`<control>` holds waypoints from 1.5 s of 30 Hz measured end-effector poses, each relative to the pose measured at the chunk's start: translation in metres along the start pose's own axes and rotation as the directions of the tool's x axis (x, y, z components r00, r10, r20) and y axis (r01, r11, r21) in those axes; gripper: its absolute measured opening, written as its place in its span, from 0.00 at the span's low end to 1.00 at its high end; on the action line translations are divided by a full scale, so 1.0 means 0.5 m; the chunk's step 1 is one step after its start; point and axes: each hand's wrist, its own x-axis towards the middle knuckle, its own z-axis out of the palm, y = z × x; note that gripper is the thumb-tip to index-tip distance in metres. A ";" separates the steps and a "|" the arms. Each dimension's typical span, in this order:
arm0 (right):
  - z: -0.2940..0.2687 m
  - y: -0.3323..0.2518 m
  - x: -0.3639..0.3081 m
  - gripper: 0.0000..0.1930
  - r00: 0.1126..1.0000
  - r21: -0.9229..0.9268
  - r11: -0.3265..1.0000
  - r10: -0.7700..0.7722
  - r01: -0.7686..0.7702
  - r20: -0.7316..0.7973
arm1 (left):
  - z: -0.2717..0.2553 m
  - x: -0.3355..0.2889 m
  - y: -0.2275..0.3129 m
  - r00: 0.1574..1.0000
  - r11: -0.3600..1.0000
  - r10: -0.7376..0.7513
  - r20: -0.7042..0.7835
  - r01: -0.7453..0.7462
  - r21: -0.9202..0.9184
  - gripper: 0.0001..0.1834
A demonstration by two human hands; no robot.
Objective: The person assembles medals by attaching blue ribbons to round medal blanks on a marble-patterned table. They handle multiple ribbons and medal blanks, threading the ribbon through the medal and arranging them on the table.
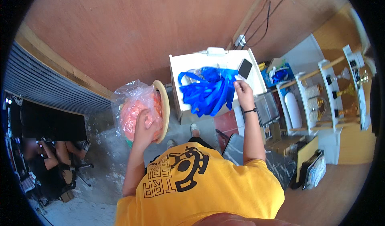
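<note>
My left hand [145,126] has its fingers curled into a clear plastic bag [134,109] filled with something orange-pink. The bag rests against a round, pale wooden-edged piece [163,113], whose underside is hidden. On a white table, a bright blue fabric bag [210,89] lies crumpled, with a strap looped out at its left. My right hand [243,93] is at the right edge of this blue bag, thumb and fingertips pinched together on the fabric. A dark band circles my right wrist.
The white table [236,57] carries a dark phone [245,68] and a small white box [215,51] at its back edge. A white shelf [311,101] with jars and lamps stands to the right. Far left, a person [46,166] sits near a black panel [54,121].
</note>
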 end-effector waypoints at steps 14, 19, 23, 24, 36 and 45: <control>0.074 -0.013 0.217 0.23 0.864 -0.197 0.968 -0.039 0.158 0.502 | 0.211 0.083 0.054 0.990 0.984 -0.137 0.024 0.139 -0.113 0.27; 0.090 0.011 0.193 0.11 0.938 -0.310 0.919 -0.144 0.245 0.314 | 0.194 0.091 0.058 0.991 0.996 -0.092 0.101 0.093 -0.005 0.27; 0.089 0.012 0.177 0.08 0.958 -0.328 0.919 -0.138 0.219 0.250 | 0.177 0.094 0.066 0.991 0.997 -0.073 0.113 0.072 0.013 0.26; 0.086 0.010 0.170 0.08 0.955 -0.275 0.928 -0.194 0.253 0.223 | 0.176 0.093 0.069 0.990 0.996 -0.086 0.109 0.084 0.023 0.26; 0.085 0.010 0.160 0.13 0.966 -0.152 0.986 -0.030 0.071 0.256 | 0.177 0.065 0.050 0.961 0.964 -0.208 0.184 0.233 -0.130 0.26; 0.069 0.025 0.181 0.22 0.801 0.001 0.896 -0.397 0.444 0.448 | 0.192 0.053 0.086 0.959 0.979 -0.203 0.199 0.201 0.032 0.28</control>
